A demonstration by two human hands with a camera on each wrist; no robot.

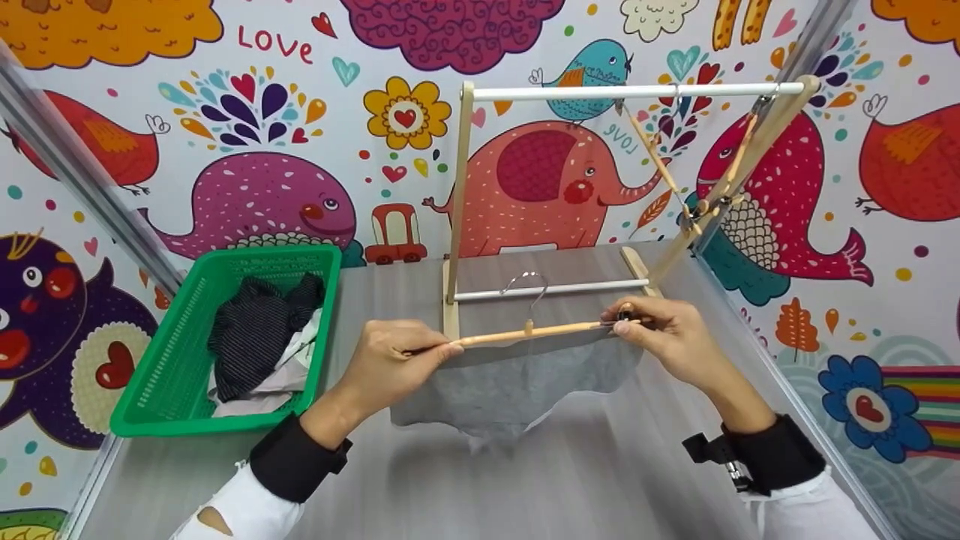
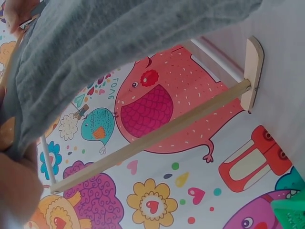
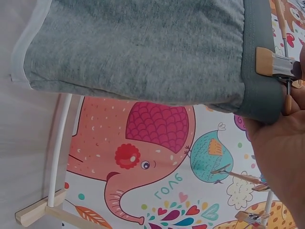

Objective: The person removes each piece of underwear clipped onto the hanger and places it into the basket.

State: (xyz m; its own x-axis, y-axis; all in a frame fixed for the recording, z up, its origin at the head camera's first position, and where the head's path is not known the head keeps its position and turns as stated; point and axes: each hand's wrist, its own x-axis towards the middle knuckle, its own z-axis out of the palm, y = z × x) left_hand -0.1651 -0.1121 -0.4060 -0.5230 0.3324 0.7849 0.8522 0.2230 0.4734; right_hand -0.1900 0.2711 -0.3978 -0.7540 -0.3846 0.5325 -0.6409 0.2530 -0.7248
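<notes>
A wooden clip hanger (image 1: pixel 562 329) with a metal hook spans the space between my two hands, and a grey garment (image 1: pixel 510 390) hangs below it. My left hand (image 1: pixel 394 352) grips the hanger's left end, thumb along the bar. My right hand (image 1: pixel 671 337) pinches the right end around a clip. In the right wrist view, this metal clip (image 3: pixel 281 65) with a tan pad sits on the garment's darker grey waistband (image 3: pixel 257 95). White trim (image 3: pixel 28 43) edges the far hem. The left wrist view shows grey cloth (image 2: pixel 95 43) draping beside the left hand (image 2: pixel 19 186).
A green basket (image 1: pixel 142 375) at left holds a dark striped garment (image 1: pixel 251 337) and pale cloth (image 1: pixel 300 356). Behind the hands stands a wooden rack with a white top rail (image 1: pixel 570 93). Clip hangers (image 1: pixel 649 146) hang at its right side. Patterned walls enclose the grey table (image 1: pixel 450 495).
</notes>
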